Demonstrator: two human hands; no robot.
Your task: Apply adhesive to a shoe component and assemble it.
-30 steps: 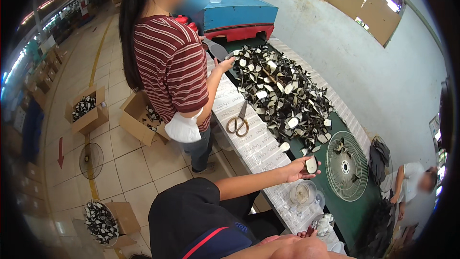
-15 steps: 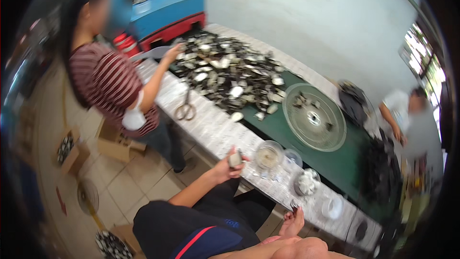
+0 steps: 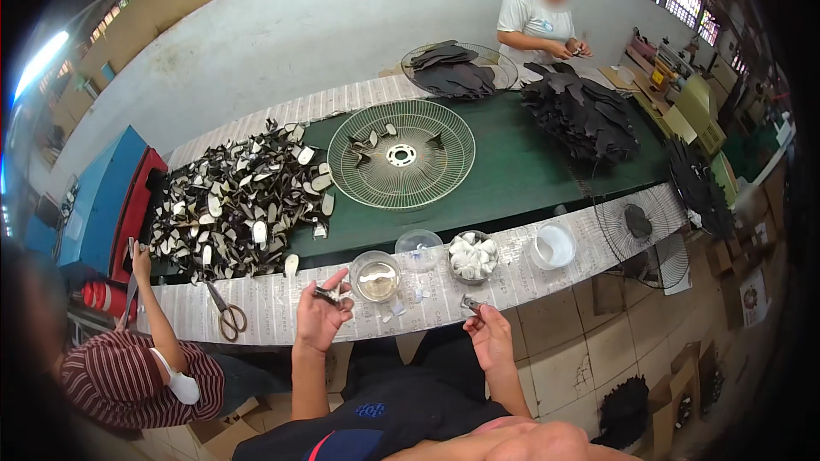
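My left hand (image 3: 318,320), near the table's front edge, has its fingers closed on a small black-and-white piece (image 3: 331,294) like those in the pile. Between the fingertips of my right hand (image 3: 491,337) is a small metal-tipped tool (image 3: 471,303), whose kind I cannot make out. Just past my left hand stands a clear round tub (image 3: 376,276) with pale contents. Beside it are a clear shallow dish (image 3: 418,250) and a bowl of white wads (image 3: 473,257). A white-lined tub (image 3: 553,246) stands farther right.
A heap of black-and-white pieces (image 3: 239,205) covers the left of the green belt. A round wire grille (image 3: 401,154) holds a few pieces. Scissors (image 3: 229,320) lie near a co-worker in stripes (image 3: 128,376). Another person (image 3: 538,21) works behind dark stacked sheets (image 3: 581,111).
The view has swung to the right and levelled. The piece in my left hand has turned from its pale face to a darker side. My right hand still holds the small tool.
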